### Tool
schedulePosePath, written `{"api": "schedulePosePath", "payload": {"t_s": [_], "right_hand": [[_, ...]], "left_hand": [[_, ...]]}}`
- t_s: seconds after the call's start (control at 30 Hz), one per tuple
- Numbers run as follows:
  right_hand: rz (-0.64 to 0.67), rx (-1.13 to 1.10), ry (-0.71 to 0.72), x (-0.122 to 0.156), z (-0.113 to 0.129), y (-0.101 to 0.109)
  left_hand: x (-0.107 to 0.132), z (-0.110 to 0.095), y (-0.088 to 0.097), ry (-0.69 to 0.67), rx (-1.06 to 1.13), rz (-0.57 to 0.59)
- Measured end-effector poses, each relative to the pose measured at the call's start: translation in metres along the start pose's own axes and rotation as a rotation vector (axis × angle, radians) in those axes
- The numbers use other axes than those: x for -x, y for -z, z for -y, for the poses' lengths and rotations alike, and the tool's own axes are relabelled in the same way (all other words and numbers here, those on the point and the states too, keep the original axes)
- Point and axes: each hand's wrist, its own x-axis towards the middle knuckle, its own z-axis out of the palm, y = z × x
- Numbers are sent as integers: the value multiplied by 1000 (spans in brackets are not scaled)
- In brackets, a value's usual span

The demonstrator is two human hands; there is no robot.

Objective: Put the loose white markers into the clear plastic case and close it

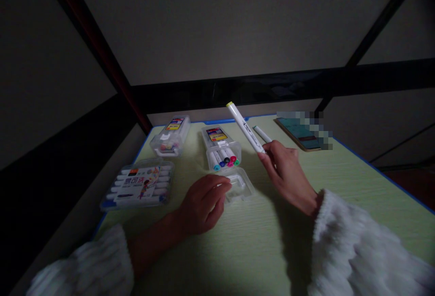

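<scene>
My right hand (287,176) grips a white marker (245,128) near its lower end. The marker tilts up to the left, its yellow end on top. Just behind it, a second white marker (262,134) with a teal end is partly hidden by my fingers; I cannot tell if it lies on the table. My left hand (204,203) is curled, fingertips over the left edge of the clear flipped-open lid (243,185). Whether it pinches the lid is hidden. Beyond that lid, a clear marker case (220,139) shows several coloured marker ends facing me.
A closed clear case (175,130) stands at the back left. Nearer on the left lies a flat pack of markers (139,185) with a printed label. A phone (301,130), partly blurred out, lies at the back right of the pale green, blue-edged table (244,250).
</scene>
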Motion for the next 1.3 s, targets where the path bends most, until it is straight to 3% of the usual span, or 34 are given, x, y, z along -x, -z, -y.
{"api": "schedulePosePath", "payload": {"t_s": [0.53,1.3], "right_hand": [[87,1,222,7,12,-3],[175,-16,334,10,15,-3]], "left_hand": [[6,3,-2,44,20,44],[7,3,-4,31,-106,38]]}}
